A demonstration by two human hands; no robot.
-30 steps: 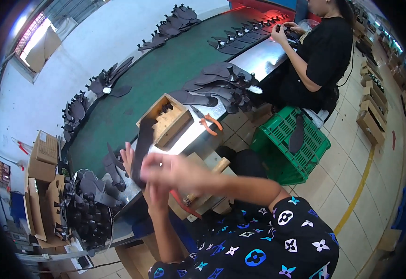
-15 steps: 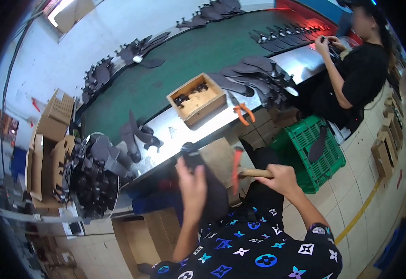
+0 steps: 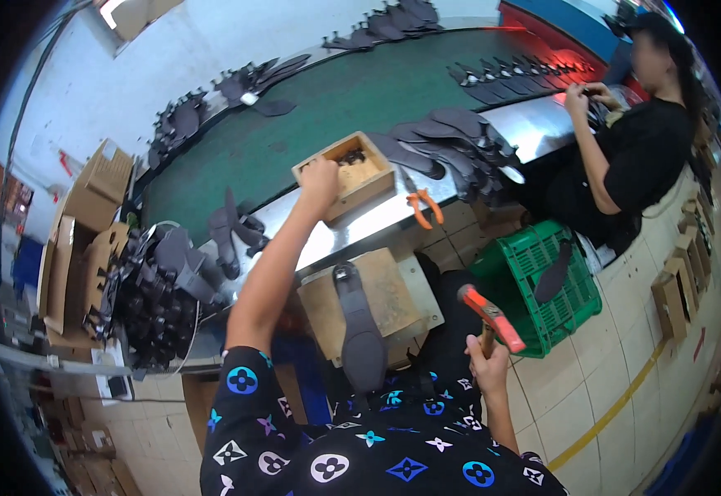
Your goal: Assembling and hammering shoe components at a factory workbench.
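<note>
My left hand [image 3: 321, 182] reaches forward into a small wooden box [image 3: 374, 175] on the steel bench edge; its fingers are curled inside the box, and what they touch is hidden. My right hand [image 3: 487, 369] is low at my right side, shut on the wooden handle of a hammer [image 3: 491, 317] with an orange-red head. A dark insole-shaped piece [image 3: 361, 326] lies lengthwise on a brown work board [image 3: 393, 289] in front of me.
Orange pliers [image 3: 423, 207] lie right of the box. Dark sole pieces [image 3: 451, 140] are piled along the green conveyor belt [image 3: 327, 99]. A green crate [image 3: 542, 281] stands on the floor. Another person [image 3: 633, 157] in black sits at right. A basket of dark parts [image 3: 154, 298] and cartons [image 3: 79, 223] stand left.
My left hand has stretched from near the work board up into the wooden box. The hammer hand dropped lower and to the right. The dark sole now lies on the board.
</note>
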